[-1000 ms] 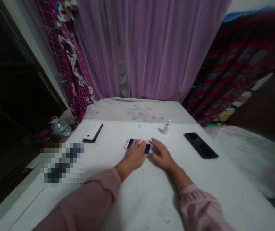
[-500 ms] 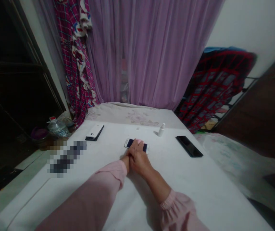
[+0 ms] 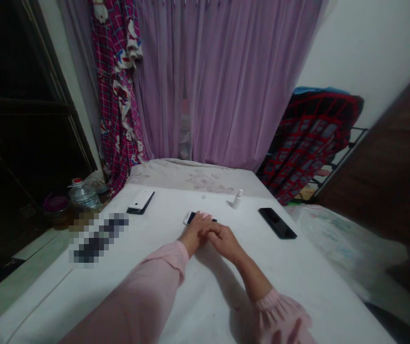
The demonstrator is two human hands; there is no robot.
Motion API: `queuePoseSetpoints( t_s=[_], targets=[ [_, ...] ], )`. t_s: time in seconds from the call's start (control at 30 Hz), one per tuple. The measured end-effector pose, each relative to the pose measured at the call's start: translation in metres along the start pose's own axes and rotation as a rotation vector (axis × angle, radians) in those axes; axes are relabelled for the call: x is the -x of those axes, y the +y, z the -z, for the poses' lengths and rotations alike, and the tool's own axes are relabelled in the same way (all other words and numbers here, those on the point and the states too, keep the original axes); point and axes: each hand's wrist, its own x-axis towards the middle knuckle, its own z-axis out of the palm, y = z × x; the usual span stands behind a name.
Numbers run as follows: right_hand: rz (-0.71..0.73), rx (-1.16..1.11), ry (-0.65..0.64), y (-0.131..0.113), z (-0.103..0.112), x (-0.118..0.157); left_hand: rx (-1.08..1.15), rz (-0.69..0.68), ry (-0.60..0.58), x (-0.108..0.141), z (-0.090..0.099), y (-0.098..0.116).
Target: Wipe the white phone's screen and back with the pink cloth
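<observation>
A small phone with a white rim (image 3: 192, 218) lay mostly hidden under the person's left hand (image 3: 195, 233), and only its left end showed. A pink object (image 3: 205, 215) peeked out beyond the fingers, too covered to identify. The left hand lay curved over the phone, but whether it gripped the phone could not be told. The right hand (image 3: 225, 241) reached across with its fingers touching the left hand, and it held nothing visible. Both rested on a white surface (image 3: 176, 306), and a pixelated patch (image 3: 99, 239) obscured part of its left side. Past the left edge stood a clear plastic water bottle (image 3: 84, 196) with a red cap, beside a jar with a purple lid (image 3: 56, 209). A small white spray bottle (image 3: 238, 199) stood near the far edge. A white phone (image 3: 140, 200) sat on a dark case (image 3: 144, 208) to the left, well apart from the hands, and a black phone (image 3: 277, 223) lay well apart on the right.
</observation>
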Motion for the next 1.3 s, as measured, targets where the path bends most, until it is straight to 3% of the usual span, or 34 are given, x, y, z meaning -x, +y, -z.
queuePoseSetpoints(
  t_s=[0.1, 0.2, 0.3, 0.43, 0.67, 0.9, 1.3],
  targets=[
    [-0.256, 0.107, 0.185, 0.051, 0.01, 0.004, 0.004, -0.007, -0.004, 0.002, -0.001, -0.005],
    [-0.352, 0.266, 0.077, 0.087, 0.011, 0.005, 0.012, -0.014, 0.008, 0.007, 0.0, -0.006],
    [-0.323, 0.315, -0.107, 0.1, 0.007, 0.0, 0.025, -0.01, 0.003, 0.011, 0.0, -0.007],
    [-0.236, 0.32, -0.219, 0.1, 0.001, -0.01, 0.075, -0.007, -0.002, 0.012, -0.004, -0.011],
    [-0.189, 0.294, -0.119, 0.096, -0.001, -0.008, 0.15, 0.063, -0.024, 0.015, -0.003, -0.008],
    [-0.191, 0.241, -0.131, 0.097, 0.0, -0.008, 0.205, -0.012, -0.044, 0.018, 0.006, 0.013],
    [-0.198, 0.191, -0.12, 0.094, 0.003, -0.008, 0.252, -0.079, 0.102, 0.012, -0.006, -0.003]
  ],
)
